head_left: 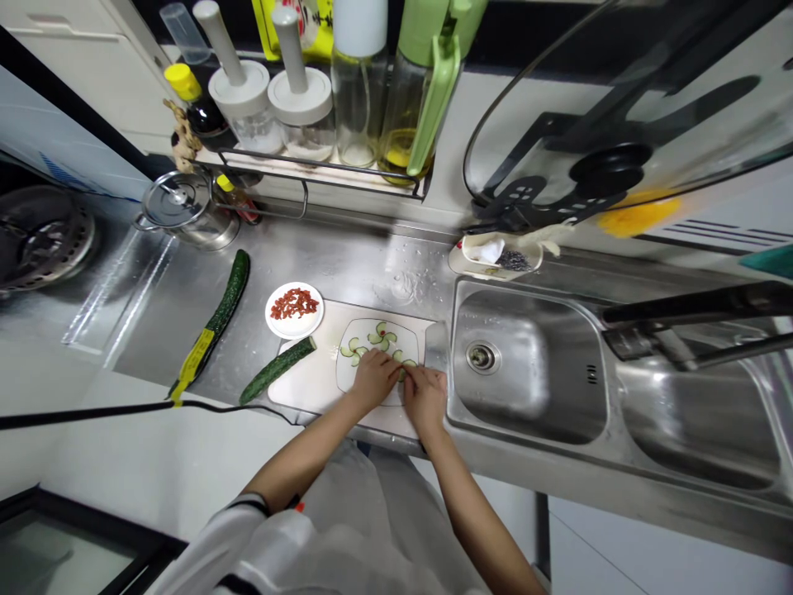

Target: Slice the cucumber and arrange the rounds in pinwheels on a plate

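My left hand (374, 377) and my right hand (426, 394) meet over a squarish white plate (347, 382) with a dark rim line. The fingertips of both are closed around a thin cucumber slice (404, 364) at the plate's right side. More cucumber slices (382, 335) lie on the plate in curved, flower-like groups, one with a small red centre. Beneath the plate is a pale cutting board (310, 388). A cut cucumber (277, 370) rests partly on its left end, and a broad metal blade (437, 345) lies at its right end.
A small white dish (270, 316) of red dried berries stands behind the board. Farther left are a whole cucumber (230, 296) with a yellow label and a lidded steel pot (179, 207). The double sink (526, 364) is at right; a rack (322, 169) holds jars and bottles. A dark cable (124, 413) crosses front left.
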`<state>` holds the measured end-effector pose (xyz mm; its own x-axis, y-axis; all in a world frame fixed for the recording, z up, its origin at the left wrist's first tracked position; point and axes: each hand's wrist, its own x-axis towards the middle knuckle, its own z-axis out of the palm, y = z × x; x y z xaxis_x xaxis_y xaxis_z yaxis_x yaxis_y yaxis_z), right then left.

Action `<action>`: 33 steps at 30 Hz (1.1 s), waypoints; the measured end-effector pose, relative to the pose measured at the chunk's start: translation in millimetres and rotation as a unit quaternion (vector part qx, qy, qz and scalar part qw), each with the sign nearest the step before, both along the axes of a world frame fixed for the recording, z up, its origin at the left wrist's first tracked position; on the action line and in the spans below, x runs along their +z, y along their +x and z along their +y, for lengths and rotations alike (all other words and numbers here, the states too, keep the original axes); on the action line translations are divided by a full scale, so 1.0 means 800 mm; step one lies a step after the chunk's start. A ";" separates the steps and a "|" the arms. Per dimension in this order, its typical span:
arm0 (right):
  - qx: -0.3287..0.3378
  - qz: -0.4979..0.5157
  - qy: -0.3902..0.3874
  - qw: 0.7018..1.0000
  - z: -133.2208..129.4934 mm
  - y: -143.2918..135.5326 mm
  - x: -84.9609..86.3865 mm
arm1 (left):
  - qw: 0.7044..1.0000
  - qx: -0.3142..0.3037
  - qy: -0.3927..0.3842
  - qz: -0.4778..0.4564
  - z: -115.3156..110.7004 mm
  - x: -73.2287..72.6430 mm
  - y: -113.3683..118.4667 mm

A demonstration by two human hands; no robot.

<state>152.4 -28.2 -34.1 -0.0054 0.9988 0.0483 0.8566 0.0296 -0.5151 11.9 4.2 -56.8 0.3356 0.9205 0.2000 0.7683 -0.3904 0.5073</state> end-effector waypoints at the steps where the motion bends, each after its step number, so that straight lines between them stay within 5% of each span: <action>1: 0.000 0.002 0.002 1.000 0.000 0.000 0.001 | 1.000 0.001 0.002 -0.003 0.000 0.001 0.000; 15: -0.008 0.021 0.000 1.000 0.012 0.005 0.009 | 1.000 0.029 0.002 -0.006 0.008 0.014 -0.015; 21: -0.005 0.008 0.002 1.000 0.056 -0.006 0.015 | 0.994 0.107 -0.005 -0.005 0.031 0.027 -0.041; 33: 0.058 -0.060 -0.061 0.995 0.133 -0.033 0.018 | 0.991 0.131 -0.025 0.005 0.043 0.025 -0.048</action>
